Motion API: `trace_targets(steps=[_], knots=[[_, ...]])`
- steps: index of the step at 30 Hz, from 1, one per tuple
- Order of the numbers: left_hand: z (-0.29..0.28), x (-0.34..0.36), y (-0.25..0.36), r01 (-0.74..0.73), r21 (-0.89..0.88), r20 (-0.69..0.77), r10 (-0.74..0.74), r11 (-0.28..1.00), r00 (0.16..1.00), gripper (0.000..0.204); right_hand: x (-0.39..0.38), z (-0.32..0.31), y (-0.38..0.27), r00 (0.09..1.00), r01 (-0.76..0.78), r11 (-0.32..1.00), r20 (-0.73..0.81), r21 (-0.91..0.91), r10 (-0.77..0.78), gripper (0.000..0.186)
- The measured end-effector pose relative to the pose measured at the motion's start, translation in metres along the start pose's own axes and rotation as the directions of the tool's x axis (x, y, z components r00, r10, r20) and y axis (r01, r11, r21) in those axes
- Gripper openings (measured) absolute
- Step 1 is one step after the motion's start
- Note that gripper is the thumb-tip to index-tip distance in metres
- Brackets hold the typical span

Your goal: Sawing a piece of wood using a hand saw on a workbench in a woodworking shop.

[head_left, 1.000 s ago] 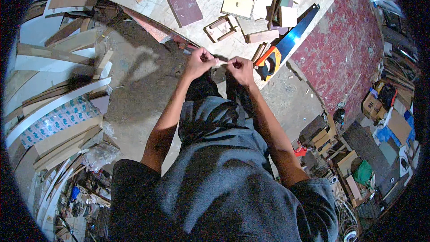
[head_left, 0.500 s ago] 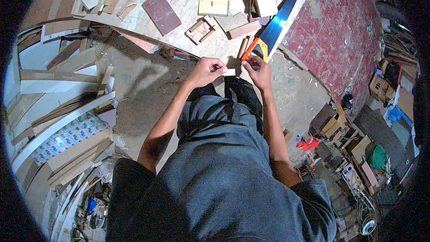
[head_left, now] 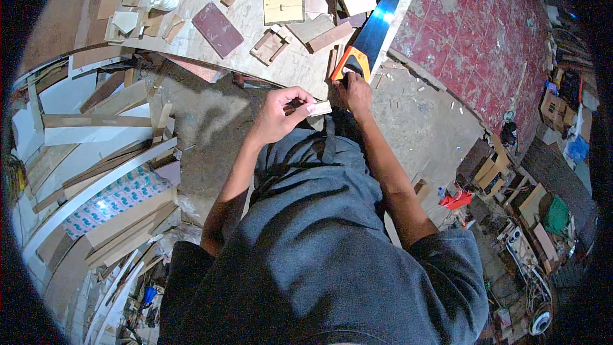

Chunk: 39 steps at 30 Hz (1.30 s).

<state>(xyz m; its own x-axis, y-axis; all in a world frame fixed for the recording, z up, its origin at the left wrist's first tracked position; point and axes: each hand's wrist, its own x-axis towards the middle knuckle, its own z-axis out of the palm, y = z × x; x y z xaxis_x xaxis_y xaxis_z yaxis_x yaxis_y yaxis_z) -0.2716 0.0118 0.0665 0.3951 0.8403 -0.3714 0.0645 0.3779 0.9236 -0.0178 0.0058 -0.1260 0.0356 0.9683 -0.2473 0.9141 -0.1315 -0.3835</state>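
My left hand [head_left: 279, 115] is in front of my waist, just off the near table edge. Its thumb and fingers pinch a small pale piece of wood [head_left: 321, 108]. My right hand [head_left: 357, 99] is at the near table corner, against the lower end of a handsaw [head_left: 373, 35]. The saw lies on the table with its orange and black handle towards me and its blade pointing away. The right fingers are partly hidden and bent near the handle, so whether they grip it cannot be made out. Narrow wood strips [head_left: 334, 61] lie beside the handle.
The table [head_left: 153, 38] bears a maroon board [head_left: 218, 30], a small wooden frame [head_left: 270, 45], a yellowish panel [head_left: 284, 9] and several offcuts. Stacked boards [head_left: 102, 121] stand at the left. A red-painted floor area [head_left: 472, 45] lies right, with scrap wood [head_left: 498, 166] nearer me.
My right hand has turned, its fingers now bent in at the saw handle's lower end. My left hand still pinches the wood piece, now tilted. The view has shifted; the saw stays on the table.
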Motion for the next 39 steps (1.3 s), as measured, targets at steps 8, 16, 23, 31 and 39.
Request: trace_targets(steps=[8, 16, 23, 31, 39], knots=[[0.015, 0.001, 0.035, 0.03, -0.064, 0.061, -0.026, 0.997, 0.998, 0.014, -0.017, -0.044, 0.013, 0.996, 0.089, 0.952, -0.053, 0.293, -0.077, 0.03], [0.049, 0.048, 0.023, -0.078, 0.214, 0.143, 0.048, 0.974, 0.989, 0.015, -0.076, -0.119, 0.048, 0.866, 0.082, 0.842, -0.457, 0.533, 0.204, 0.016], [0.122, 0.144, -0.109, -0.115, 0.68, 0.116, 0.048, 0.724, 0.992, 0.013, -0.117, -0.171, 0.048, 0.832, 0.011, 0.696, -0.393, 0.718, 0.392, 0.017], [0.148, 0.192, -0.142, -0.096, 0.821, 0.013, 0.149, 0.563, 0.989, 0.01, -0.123, -0.166, 0.063, 0.768, -0.121, 0.44, -0.197, 0.89, 0.609, 0.014], [0.148, 0.215, -0.158, -0.093, 0.793, 0.048, 0.091, 0.602, 0.995, 0.015, -0.113, -0.174, 0.071, 0.851, -0.187, 0.403, -0.058, 0.896, 0.522, 0.017]])
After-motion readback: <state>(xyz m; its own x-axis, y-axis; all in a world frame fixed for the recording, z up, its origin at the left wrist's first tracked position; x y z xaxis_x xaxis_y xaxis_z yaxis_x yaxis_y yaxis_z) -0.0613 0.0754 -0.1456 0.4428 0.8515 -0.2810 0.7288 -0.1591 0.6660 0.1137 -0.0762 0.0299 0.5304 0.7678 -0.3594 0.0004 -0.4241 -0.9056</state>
